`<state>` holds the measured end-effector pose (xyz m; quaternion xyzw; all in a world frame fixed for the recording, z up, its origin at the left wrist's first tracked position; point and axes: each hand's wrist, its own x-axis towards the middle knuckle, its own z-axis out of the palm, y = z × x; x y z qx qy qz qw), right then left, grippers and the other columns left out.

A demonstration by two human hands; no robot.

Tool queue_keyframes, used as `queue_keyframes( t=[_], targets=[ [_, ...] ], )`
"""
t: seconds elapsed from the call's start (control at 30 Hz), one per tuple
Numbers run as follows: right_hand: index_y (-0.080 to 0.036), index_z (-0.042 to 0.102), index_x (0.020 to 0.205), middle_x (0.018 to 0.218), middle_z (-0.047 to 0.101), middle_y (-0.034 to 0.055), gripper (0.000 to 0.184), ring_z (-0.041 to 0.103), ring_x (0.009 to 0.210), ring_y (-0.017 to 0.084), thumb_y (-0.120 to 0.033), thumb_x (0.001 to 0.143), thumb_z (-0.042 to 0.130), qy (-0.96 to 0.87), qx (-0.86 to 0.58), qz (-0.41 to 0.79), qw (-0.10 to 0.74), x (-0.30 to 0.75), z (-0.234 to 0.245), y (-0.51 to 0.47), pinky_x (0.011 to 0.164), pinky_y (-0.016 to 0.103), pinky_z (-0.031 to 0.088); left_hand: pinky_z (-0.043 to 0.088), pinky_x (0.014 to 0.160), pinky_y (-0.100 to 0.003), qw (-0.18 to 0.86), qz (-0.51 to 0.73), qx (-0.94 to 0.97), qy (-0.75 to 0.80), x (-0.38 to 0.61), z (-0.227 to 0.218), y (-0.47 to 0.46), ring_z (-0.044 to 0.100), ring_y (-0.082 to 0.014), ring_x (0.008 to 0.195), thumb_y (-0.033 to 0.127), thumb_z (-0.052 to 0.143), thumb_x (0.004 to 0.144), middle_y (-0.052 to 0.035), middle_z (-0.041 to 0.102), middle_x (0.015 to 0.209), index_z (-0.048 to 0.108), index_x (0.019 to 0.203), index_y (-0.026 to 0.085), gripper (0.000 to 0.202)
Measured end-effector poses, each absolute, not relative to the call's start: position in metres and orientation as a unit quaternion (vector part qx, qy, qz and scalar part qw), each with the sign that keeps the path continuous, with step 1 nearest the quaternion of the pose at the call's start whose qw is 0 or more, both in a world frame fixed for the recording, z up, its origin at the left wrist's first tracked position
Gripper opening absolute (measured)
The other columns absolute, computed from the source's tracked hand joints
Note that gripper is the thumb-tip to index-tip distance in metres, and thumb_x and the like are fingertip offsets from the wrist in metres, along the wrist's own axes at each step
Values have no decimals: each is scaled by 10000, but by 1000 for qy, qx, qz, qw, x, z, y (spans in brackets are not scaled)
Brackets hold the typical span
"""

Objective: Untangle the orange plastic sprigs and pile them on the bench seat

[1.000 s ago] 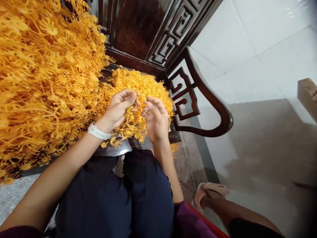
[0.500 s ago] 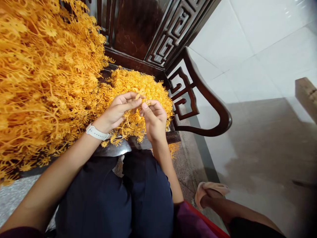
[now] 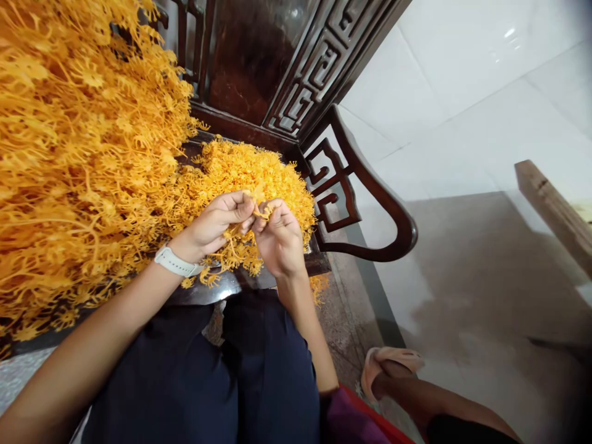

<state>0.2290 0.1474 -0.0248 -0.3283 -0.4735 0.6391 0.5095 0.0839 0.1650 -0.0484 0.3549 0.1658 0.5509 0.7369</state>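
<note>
Over the near edge of the bench, my left hand (image 3: 217, 223) and my right hand (image 3: 281, 239) come close together at the fingertips. Both pinch a small yellow plastic flower piece (image 3: 263, 213), with curled, finger-like petals. A bit of yellow shows at the left thumb and forefinger, and a thin yellow strand crosses to the right fingers. Exactly how the pieces join is too small to tell. Just behind and below the hands lies a smaller heap of loose yellow plastic flowers (image 3: 245, 163), partly hidden by them.
A large pile of yellow flower sprays (image 3: 83, 160) covers the left of the dark wooden bench (image 3: 208, 295). Its carved armrest (image 3: 393, 243) curves out on the right. Another person's foot in a pink slipper (image 3: 383, 364) is at lower right, and a wooden edge (image 3: 550, 203) stands far right.
My fingertips have drawn slightly apart, with the yellow strand now visible between them. My right fingers have curled more. The whole view has shifted a little.
</note>
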Motion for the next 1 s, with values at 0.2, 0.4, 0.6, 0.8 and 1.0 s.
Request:
queue_keyframes(
  t=[0.2,0.4,0.6,0.8,1.0],
  targets=[
    [-236,578,822,738,473,-18,313,410,692,149,-474,956,732,-490,-276,643,521,231,-24,148,698,307,388,436,523,-146,725,580,329,171,90,-51,160,519,-52,520,411,941,768,9,584,600,702,710,119,382],
    [-246,579,828,746,449,-9,352,386,708,168,-542,940,733,-527,-285,628,497,234,-21,147,679,323,358,418,516,-156,730,580,324,162,91,-56,159,506,-55,511,415,955,746,15,562,582,701,692,133,383],
    [-249,555,785,725,399,-13,370,363,701,174,-537,926,740,-512,-272,639,505,233,-25,148,677,326,367,405,536,-179,716,579,357,159,92,-62,162,488,-55,524,424,925,787,11,556,605,690,677,135,389],
    [-241,486,749,708,333,-27,377,291,655,157,-456,878,767,-477,-257,653,529,236,-19,148,645,317,316,382,506,-207,721,583,352,130,89,-55,162,480,-67,508,341,949,745,16,544,603,666,662,152,350],
    [-265,427,783,703,204,-53,391,167,619,154,-456,852,761,-393,-292,660,569,233,-9,147,614,313,293,409,526,-227,724,630,274,59,79,-41,162,447,-87,508,308,924,786,41,442,546,687,709,173,283]
  ],
)
